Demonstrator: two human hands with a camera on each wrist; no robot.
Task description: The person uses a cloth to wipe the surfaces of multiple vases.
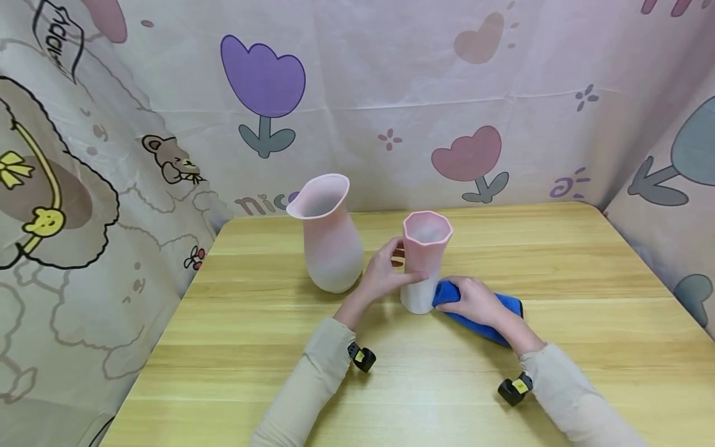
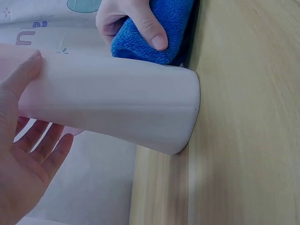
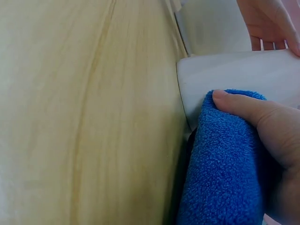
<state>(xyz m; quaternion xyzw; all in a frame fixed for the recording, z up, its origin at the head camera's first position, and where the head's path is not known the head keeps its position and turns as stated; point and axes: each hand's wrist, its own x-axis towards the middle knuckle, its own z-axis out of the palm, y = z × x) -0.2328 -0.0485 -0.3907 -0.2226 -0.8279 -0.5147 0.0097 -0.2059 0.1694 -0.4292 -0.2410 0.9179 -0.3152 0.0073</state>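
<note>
A pink-to-white vase (image 1: 421, 273) with a faceted rim stands upright on the table. My left hand (image 1: 385, 273) holds it from the left, thumb across the front and fingers behind; the left wrist view shows that thumb on the vase (image 2: 117, 93). On the other side, my right hand (image 1: 473, 301) grips a folded blue towel (image 1: 505, 304). In the right wrist view the thumb lies over the towel (image 3: 225, 154), whose end is against the lower part of the vase. Left of my left hand stands a second, wider pink-and-white vase (image 1: 333, 248) with a flared lip.
The wooden table (image 1: 251, 360) has its back edge along a printed curtain (image 1: 368, 74), which also hangs at the left and right sides. A small black camera (image 1: 362, 357) sits on the left wrist, and another camera (image 1: 515, 389) on the right.
</note>
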